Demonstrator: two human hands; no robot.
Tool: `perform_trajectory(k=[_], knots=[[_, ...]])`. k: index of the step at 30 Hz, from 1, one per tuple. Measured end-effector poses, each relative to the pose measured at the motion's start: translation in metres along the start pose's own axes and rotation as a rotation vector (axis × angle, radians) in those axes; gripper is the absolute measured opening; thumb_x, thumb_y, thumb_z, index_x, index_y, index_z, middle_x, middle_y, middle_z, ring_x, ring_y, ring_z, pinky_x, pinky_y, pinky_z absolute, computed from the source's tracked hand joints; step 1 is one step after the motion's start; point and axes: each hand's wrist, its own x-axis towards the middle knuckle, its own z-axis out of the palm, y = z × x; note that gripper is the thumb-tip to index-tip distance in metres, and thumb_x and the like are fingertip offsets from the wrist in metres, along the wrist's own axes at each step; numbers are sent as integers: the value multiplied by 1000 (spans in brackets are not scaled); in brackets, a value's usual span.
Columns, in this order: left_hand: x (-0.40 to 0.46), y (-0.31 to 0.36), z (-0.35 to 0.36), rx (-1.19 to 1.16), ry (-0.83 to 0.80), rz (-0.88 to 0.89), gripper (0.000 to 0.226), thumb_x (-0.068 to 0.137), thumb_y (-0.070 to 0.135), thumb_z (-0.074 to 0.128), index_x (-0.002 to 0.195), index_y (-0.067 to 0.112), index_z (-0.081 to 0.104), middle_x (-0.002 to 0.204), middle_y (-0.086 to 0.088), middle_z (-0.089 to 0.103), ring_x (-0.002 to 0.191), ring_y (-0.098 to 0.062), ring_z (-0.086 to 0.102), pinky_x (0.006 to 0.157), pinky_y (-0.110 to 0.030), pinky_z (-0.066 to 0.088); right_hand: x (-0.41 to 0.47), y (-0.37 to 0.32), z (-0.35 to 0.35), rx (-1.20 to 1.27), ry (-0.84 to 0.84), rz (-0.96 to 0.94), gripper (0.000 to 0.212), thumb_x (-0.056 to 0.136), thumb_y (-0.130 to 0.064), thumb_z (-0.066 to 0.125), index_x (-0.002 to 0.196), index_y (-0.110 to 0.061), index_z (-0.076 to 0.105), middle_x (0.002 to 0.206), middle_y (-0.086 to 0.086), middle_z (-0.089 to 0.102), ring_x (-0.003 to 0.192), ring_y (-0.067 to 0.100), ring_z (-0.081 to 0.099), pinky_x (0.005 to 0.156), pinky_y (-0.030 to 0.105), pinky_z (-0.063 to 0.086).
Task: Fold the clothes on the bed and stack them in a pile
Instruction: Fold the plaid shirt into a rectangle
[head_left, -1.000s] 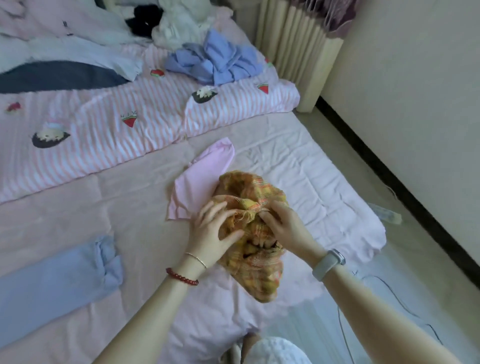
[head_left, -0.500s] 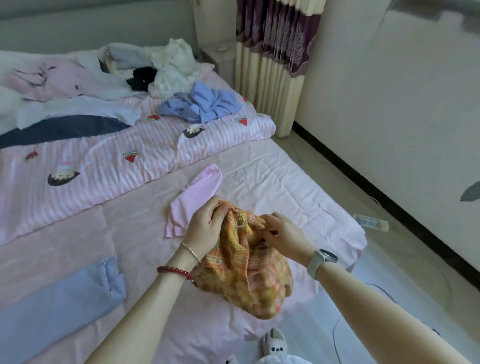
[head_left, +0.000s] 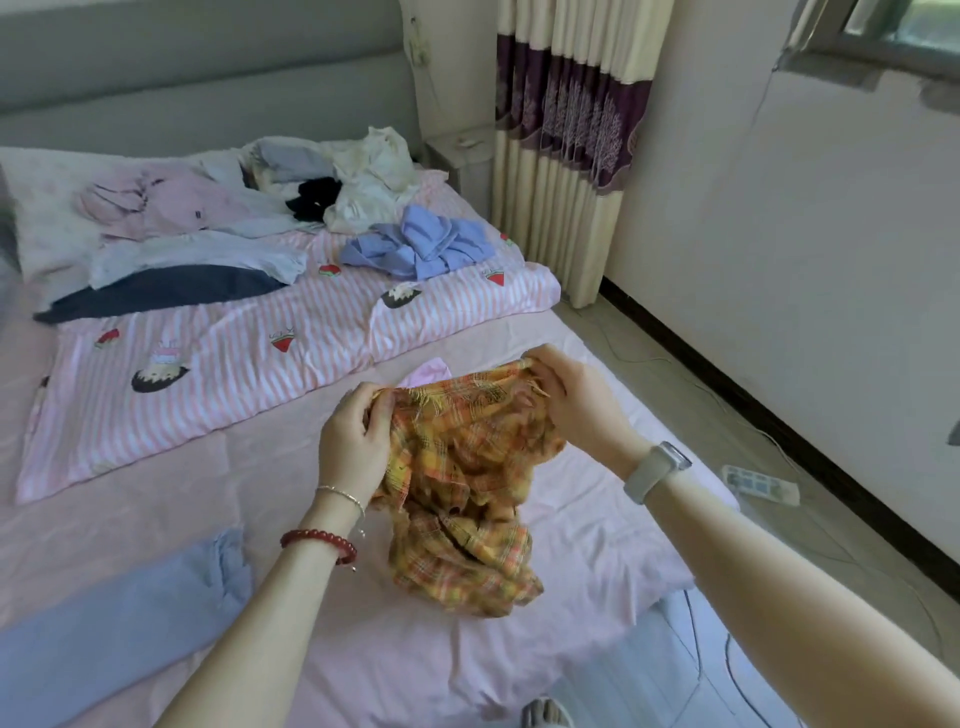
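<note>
Head view: the left hand (head_left: 353, 441) and the right hand (head_left: 576, 400) each pinch the upper edge of a yellow plaid garment (head_left: 462, 499), fingers curled round the cloth. The garment hangs crumpled between them, its lower end bunched on the pink sheet of the bed (head_left: 156, 519) near the front edge. The left wrist wears a thin chain and a red bead bracelet (head_left: 319, 540); the right wrist wears a watch (head_left: 657, 470).

Just behind the plaid garment a pink cloth (head_left: 428, 373) shows on the sheet, mostly hidden by it. At the lower left lies a light blue garment (head_left: 119, 613), flat on the sheet and well apart from the hands.

Farther up the bed a pink striped quilt (head_left: 234, 374) with strawberry prints is spread across. On it lie a crumpled blue shirt (head_left: 421, 247), a dark navy piece (head_left: 161, 291) and a pale piece (head_left: 197, 257) overlapping the navy one. Near the grey headboard (head_left: 208, 88) sits a heap of clothes: a pink top (head_left: 161, 205), a black item (head_left: 314, 197) and a white garment (head_left: 374, 182), all unfolded.

To the right of the bed, a power strip (head_left: 758, 483) lies on the floor with cables running along the wall. A cream and purple curtain (head_left: 571, 130) hangs beside a small nightstand (head_left: 462, 156).
</note>
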Motion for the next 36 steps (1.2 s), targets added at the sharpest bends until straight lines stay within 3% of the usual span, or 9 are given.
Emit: perform_trajectory(k=[4, 8, 11, 16, 20, 24, 28, 32, 36], knots=[[23, 7, -16, -55, 157, -37, 20, 96, 10, 45, 93, -3, 61, 85, -11, 55, 82, -20, 50, 69, -23, 34, 13, -10, -10, 86, -12, -8, 19, 96, -26, 48, 101, -13, 60, 79, -1, 62, 68, 11, 55, 64, 26, 43], [33, 18, -31, -90, 265, -3, 20, 97, 8, 42, 93, -3, 58, 82, -6, 52, 77, -18, 46, 65, -21, 31, 17, -8, -13, -236, -446, -56, 45, 85, -50, 57, 119, -21, 51, 88, -1, 65, 76, 14, 59, 69, 28, 47], [32, 18, -35, -98, 352, -19, 20, 98, 8, 41, 92, -2, 56, 82, -4, 51, 76, -15, 44, 66, -19, 29, 15, 8, -7, -492, -621, -17, 21, 92, -39, 51, 93, -18, 49, 81, 4, 61, 81, 26, 59, 67, 35, 44], [31, -7, -38, -95, 468, -203, 19, 99, 17, 39, 87, 8, 51, 69, 1, 46, 63, -13, 39, 62, -26, 27, 11, 37, -6, -349, -592, 253, 24, 94, -36, 47, 78, -18, 46, 75, -1, 54, 68, 17, 49, 52, 24, 33], [32, -27, -37, 15, 142, -222, 23, 95, 32, 48, 109, 15, 55, 110, -2, 53, 105, -20, 52, 81, -27, 36, 26, 18, -2, -65, -439, 148, 18, 93, -21, 52, 83, -7, 49, 77, 6, 53, 70, 19, 48, 55, 22, 32], [29, -6, -22, -127, -392, -48, 73, 77, 58, 61, 139, 43, 25, 137, 26, 27, 131, 4, 23, 106, -21, 20, 53, -33, -6, 119, -418, -111, 18, 89, -12, 60, 76, -10, 48, 65, -4, 45, 59, 1, 44, 55, 10, 35], [36, 14, -16, -296, -330, -58, 19, 90, 21, 57, 97, 38, 59, 100, 16, 64, 92, 4, 60, 86, -14, 47, 72, -42, -15, 186, -372, -149, 13, 84, -18, 67, 85, -12, 55, 72, -9, 52, 63, 1, 46, 61, 14, 38], [48, 19, -40, -394, -152, -88, 30, 90, -3, 50, 82, 23, 63, 73, 15, 66, 68, 8, 61, 66, -7, 46, 60, -8, -3, -125, -587, 5, 8, 83, -17, 64, 79, -15, 57, 77, 0, 59, 73, 18, 53, 63, 24, 40], [55, 10, -50, -249, -39, -152, 16, 91, 3, 52, 94, 11, 65, 81, 5, 63, 72, 0, 58, 65, -5, 45, 54, 12, 13, -181, -747, 144, 20, 89, -20, 54, 72, -12, 50, 71, 3, 55, 70, 21, 51, 57, 25, 37]])
